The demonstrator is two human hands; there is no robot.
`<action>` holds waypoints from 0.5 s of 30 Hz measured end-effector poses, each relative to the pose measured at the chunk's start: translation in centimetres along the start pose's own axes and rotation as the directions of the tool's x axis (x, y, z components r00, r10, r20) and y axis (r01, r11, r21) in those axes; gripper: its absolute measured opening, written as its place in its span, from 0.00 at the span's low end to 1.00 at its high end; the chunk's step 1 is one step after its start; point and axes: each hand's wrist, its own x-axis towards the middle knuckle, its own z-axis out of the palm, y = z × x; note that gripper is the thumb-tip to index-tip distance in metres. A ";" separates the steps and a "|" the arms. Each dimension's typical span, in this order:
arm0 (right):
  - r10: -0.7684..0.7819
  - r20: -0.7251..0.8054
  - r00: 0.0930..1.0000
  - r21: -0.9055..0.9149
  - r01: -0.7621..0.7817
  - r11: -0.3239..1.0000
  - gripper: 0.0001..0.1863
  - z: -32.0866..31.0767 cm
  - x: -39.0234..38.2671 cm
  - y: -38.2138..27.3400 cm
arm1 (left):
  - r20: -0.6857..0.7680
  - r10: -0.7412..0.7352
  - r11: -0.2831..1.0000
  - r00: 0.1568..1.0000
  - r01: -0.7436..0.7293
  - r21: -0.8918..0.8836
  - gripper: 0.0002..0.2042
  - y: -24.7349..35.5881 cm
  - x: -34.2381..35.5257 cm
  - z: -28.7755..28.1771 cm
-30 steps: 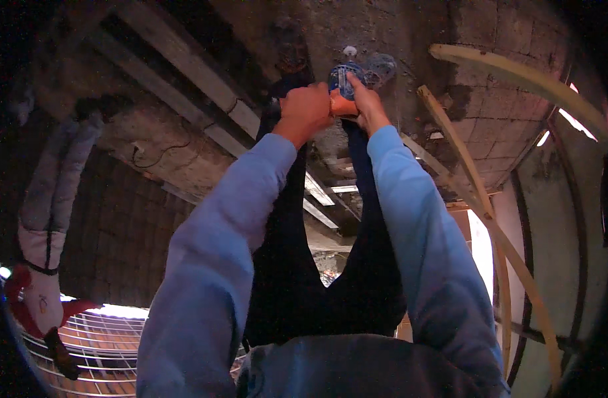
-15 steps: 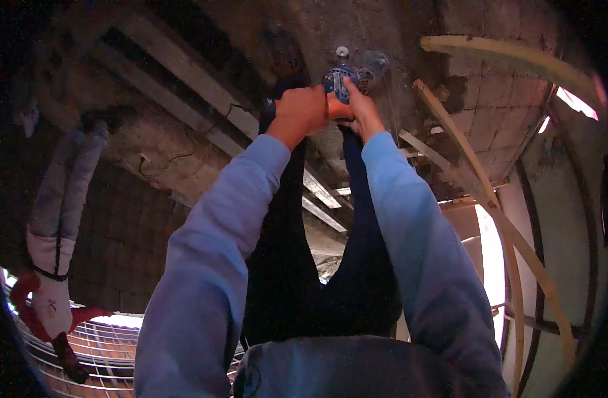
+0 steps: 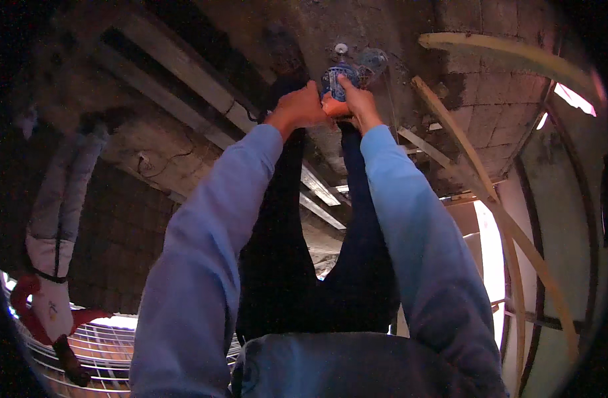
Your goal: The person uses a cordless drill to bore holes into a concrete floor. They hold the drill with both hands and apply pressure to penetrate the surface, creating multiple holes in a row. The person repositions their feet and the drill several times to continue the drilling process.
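My right hand (image 3: 357, 103) is closed round a small blue patterned object (image 3: 337, 78) with an orange lower part (image 3: 334, 106), thumb lying along its blue face. My left hand (image 3: 299, 106) has curled fingers against the orange part from the left; exactly what they grip is partly hidden. A small white round piece (image 3: 341, 48) shows just beyond the object. Both hands are out over my dark-trousered legs (image 3: 277, 265), and my shoes beyond are dim.
A dirty concrete floor (image 3: 410, 40) has long planks or beams (image 3: 165, 66) at left. Pale timber strips (image 3: 463, 139) lean at right beside panels (image 3: 556, 219). Another person (image 3: 62, 186) in grey trousers and red sleeves is at far left, near white wire mesh (image 3: 98, 351).
The view has shifted a little and darkened. Both hands and the object sit slightly left of where they were, and my left hand's fingers have shifted slightly on the object.
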 end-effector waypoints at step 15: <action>0.074 -0.008 0.997 0.031 -0.074 0.997 0.44 0.0 -1.9 -2.0 | -0.143 0.220 0.948 0.965 -0.177 0.265 0.37 0.4 0.1 2.6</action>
